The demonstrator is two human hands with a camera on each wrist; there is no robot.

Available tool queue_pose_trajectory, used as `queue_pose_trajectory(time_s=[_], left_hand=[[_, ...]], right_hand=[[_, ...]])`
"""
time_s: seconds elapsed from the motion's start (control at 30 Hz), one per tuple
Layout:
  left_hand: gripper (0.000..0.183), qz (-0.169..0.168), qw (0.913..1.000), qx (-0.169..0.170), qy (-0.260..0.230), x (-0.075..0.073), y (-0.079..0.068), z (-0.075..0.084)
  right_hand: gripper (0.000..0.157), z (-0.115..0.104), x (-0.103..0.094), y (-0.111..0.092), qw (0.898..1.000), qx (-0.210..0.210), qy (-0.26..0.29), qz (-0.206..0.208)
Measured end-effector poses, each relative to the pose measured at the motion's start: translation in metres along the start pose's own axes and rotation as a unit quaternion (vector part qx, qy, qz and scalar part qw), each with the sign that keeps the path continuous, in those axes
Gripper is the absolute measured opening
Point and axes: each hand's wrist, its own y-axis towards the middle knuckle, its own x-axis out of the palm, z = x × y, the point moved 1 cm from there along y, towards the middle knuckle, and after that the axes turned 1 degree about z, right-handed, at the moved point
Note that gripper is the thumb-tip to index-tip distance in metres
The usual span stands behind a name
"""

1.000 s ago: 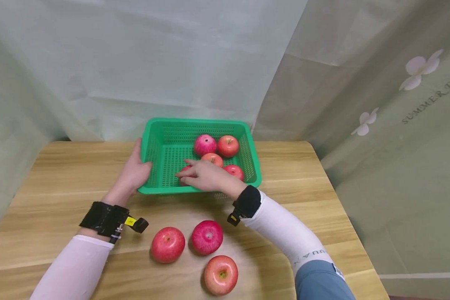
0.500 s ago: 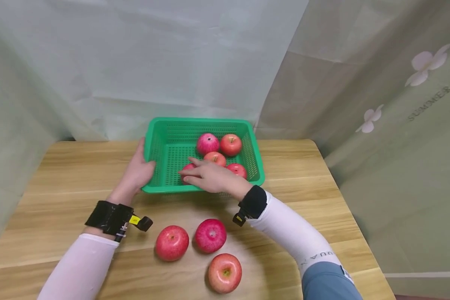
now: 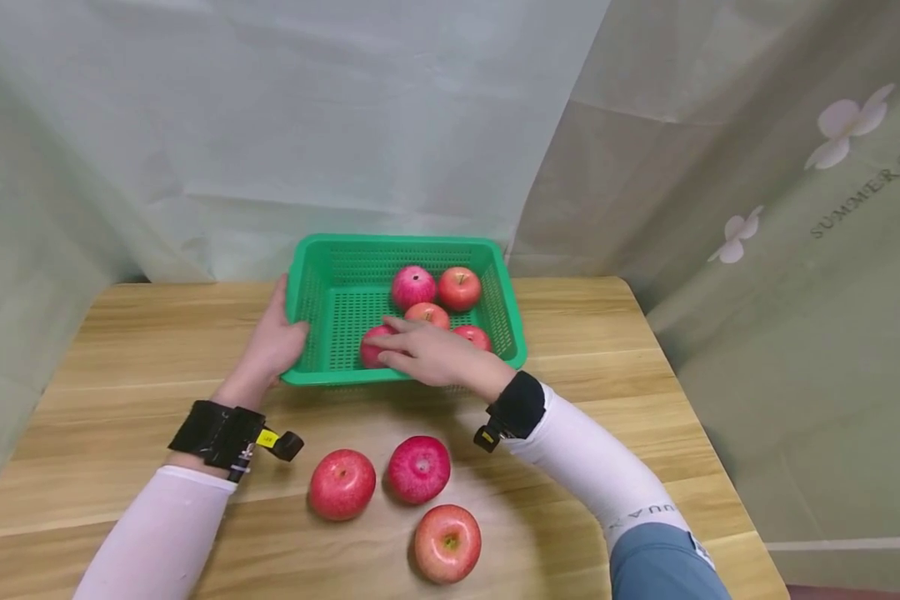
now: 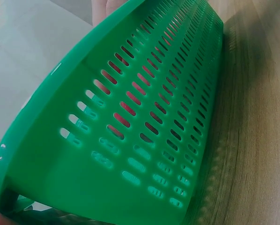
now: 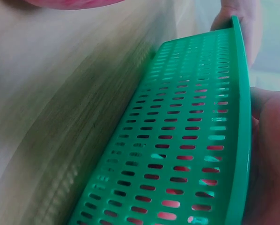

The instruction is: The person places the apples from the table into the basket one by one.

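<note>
Round red apple (image 3: 371, 353) in green perforated plastic basket (image 3: 345, 377), near side, just left of right hand (image 3: 441, 354), fingers loosely over it, no clench. Left hand (image 3: 276, 337) grips basket's left end, farther off.

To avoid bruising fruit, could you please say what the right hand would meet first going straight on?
The right hand would probably meet the leftmost apple in the green basket; whether they touch is unclear.

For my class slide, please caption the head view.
Left hand grips a green basket; right hand is over an apple inside.
</note>
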Motion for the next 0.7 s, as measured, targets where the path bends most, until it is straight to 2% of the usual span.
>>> queue_pose_trajectory(time_s=[0.3,0.7], left_hand=[[0.091,0.001,1.0000,-0.001,0.008,-0.001,0.000,0.000],[0.090,0.005,0.9998,-0.002,0.020,-0.001,0.003,-0.003]], right_hand=[[0.049,0.006,-0.001,-0.016,0.999,-0.011,-0.012,0.032],[0.048,0.018,0.005,-0.043,0.999,-0.012,-0.004,0.051]])
